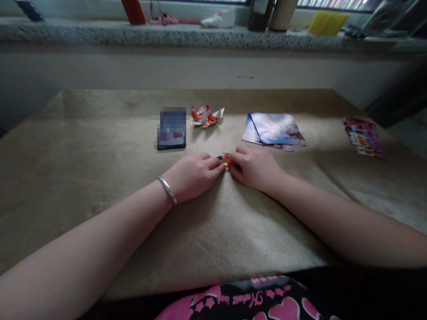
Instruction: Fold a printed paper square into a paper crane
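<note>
Printed clothing (247,298) sits nearest my camera; left hand (195,174) and right hand (256,167) pinch colourful paper (224,158), likely light, easily torn: I'd grip its edges.

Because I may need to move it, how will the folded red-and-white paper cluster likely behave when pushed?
The cluster is probably light, since its paper looks thin. Its pointed tips stick up, so they may bend or crush. Its spread, angular outline suggests sliding rather than rolling.

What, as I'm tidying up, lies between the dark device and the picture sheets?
In the head view, folded red-and-white paper sits there, nearer the dark device than the picture sheets.
</note>
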A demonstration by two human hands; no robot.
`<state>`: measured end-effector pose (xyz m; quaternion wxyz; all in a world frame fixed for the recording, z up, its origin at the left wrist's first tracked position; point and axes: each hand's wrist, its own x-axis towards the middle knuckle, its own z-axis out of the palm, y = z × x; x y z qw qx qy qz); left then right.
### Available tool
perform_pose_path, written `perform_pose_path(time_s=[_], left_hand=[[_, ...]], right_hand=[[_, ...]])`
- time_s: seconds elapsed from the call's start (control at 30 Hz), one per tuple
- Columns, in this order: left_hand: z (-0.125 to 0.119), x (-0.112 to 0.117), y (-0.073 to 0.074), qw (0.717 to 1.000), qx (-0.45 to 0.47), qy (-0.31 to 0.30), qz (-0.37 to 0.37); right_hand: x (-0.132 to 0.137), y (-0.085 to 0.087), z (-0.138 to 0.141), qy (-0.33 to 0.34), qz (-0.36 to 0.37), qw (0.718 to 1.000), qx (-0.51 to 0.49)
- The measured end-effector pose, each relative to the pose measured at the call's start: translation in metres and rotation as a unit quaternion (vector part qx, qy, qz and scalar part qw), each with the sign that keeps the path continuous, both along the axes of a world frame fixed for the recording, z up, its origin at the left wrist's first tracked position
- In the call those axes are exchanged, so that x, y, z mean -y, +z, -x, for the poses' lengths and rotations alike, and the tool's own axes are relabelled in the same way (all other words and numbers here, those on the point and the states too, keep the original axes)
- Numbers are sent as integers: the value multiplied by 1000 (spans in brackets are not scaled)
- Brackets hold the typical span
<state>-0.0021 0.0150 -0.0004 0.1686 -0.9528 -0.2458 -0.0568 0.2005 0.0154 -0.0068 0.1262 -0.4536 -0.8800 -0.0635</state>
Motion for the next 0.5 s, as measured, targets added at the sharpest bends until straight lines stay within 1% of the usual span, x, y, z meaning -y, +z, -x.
perform_pose_path(time_s=[0.23,0.5], left_hand=[[-3,3,2,999,-4,30,23],[2,0,-1,996,62,25,54]], right_hand=[[0,0,0,-8,18,999,-26],[-2,0,-4,29,19,999,-34]])
